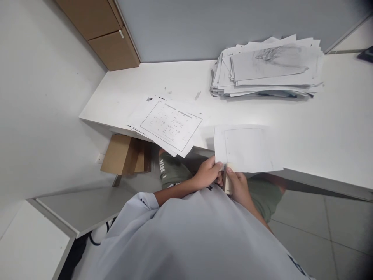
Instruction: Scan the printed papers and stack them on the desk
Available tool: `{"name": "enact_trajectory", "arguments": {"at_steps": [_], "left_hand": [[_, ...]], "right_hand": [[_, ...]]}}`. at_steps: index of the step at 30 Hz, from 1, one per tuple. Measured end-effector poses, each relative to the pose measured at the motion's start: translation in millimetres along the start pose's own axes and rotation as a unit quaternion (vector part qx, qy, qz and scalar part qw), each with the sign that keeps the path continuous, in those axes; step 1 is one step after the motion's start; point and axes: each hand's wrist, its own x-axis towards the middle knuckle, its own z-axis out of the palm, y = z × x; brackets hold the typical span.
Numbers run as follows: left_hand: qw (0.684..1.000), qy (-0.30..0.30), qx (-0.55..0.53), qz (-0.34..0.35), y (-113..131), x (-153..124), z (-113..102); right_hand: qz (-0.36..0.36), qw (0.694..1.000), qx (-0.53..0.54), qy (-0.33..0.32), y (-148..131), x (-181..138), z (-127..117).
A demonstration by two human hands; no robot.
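Observation:
My left hand pinches the near left corner of a white sheet of paper that lies over the desk's front edge. The sheet bears a faint square outline. My right hand is closed around a small pale block, likely an eraser, held against the sheet's near edge beside the left hand's fingers. Both hands sit just below the desk edge, above my lap.
A white desk carries a loose pile of printed forms on the left and a tall stack of sketched papers at the back. A cardboard box sits under the desk. Brown cabinets stand at the back left.

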Motion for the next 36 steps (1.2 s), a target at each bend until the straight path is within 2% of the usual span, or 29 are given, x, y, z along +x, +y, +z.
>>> {"name": "enact_trajectory", "arguments": {"at_steps": [4,9,14,18,20,23,26,29,32,34,36], "left_hand": [[1.000,-0.016,-0.014,0.021,-1,0,3],[1.000,-0.016,0.001,0.021,7,-1,7],[0.999,-0.010,-0.036,0.038,11,0,10],[0.991,0.052,-0.006,0.119,16,-4,6],[0.987,0.083,0.015,0.139,17,-8,3],[0.985,0.092,0.029,0.146,17,-12,1],[0.982,0.077,0.000,0.173,15,-11,-2],[0.977,0.072,-0.039,0.196,17,-13,-7],[0.970,0.091,-0.047,0.221,18,-22,-19],[0.961,0.135,-0.037,0.240,11,-29,-31],[0.948,0.198,-0.012,0.247,-3,-32,-46]], "right_hand": [[-0.008,1.000,-0.002,-0.003,1,-1,-5],[-0.023,0.999,0.002,0.027,7,1,-10],[-0.062,0.996,0.045,0.051,5,-1,-3],[-0.110,0.980,0.143,0.087,-11,-5,3],[-0.124,0.970,0.188,0.092,-22,-7,4],[-0.144,0.960,0.227,0.080,-39,-7,5],[-0.166,0.953,0.236,0.093,-57,0,7],[-0.227,0.944,0.212,0.114,-80,18,7],[-0.327,0.927,0.134,0.123,-108,44,0],[-0.412,0.899,0.074,0.128,-129,64,-6],[-0.499,0.856,0.038,0.133,-151,86,-11]]}}
